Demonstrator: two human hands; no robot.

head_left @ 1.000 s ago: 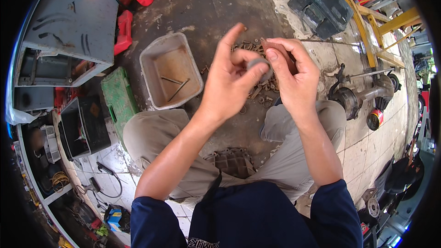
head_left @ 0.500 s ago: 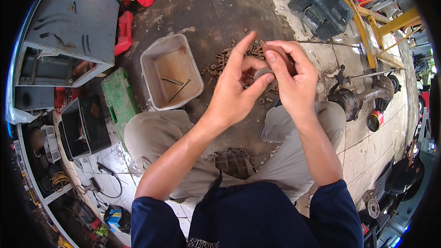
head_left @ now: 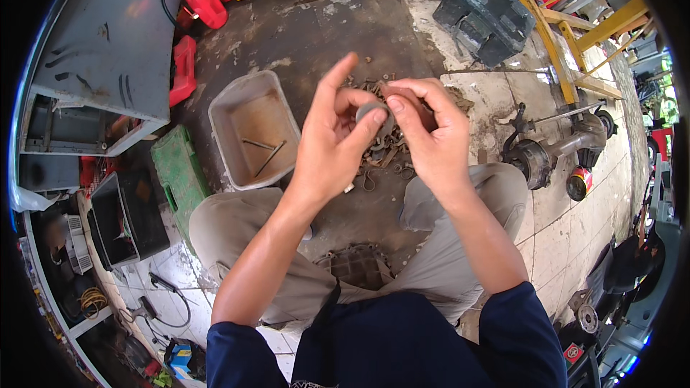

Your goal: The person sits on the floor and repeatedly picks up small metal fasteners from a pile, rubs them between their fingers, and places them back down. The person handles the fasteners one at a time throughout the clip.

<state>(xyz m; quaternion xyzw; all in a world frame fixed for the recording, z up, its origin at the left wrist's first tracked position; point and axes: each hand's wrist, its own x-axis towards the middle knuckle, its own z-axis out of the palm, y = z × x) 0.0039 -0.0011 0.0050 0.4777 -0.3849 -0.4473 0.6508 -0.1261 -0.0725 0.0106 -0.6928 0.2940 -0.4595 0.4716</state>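
My left hand (head_left: 323,144) pinches a small, round grey piece (head_left: 369,111) between thumb and bent fingers, with its index finger stretched up. Against that piece my right hand (head_left: 437,145) is closed, thumb and fingers round a thin reddish-brown piece (head_left: 425,113) largely hidden by the fingers. The two hands meet in front of my knees. Below and behind them a pile of rusty bolts and small metal parts (head_left: 388,154) lies on the floor, partly covered by the hands. Left of the hands stands a grey plastic tub (head_left: 250,111) holding two long bolts (head_left: 269,159).
A green case (head_left: 176,165) and an open black bin (head_left: 129,215) stand left. Red and yellow jerrycans (head_left: 203,0) line the back. A black toolbox (head_left: 485,18), yellow wooden frame (head_left: 557,43) and axle-like metal part (head_left: 557,151) are right. A ribbed metal part (head_left: 356,266) lies between my legs.
Both hands sit further left and slightly lower in the picture, still on the same pieces. The whole view has shifted a little, and more of the bolt pile shows beneath the hands.
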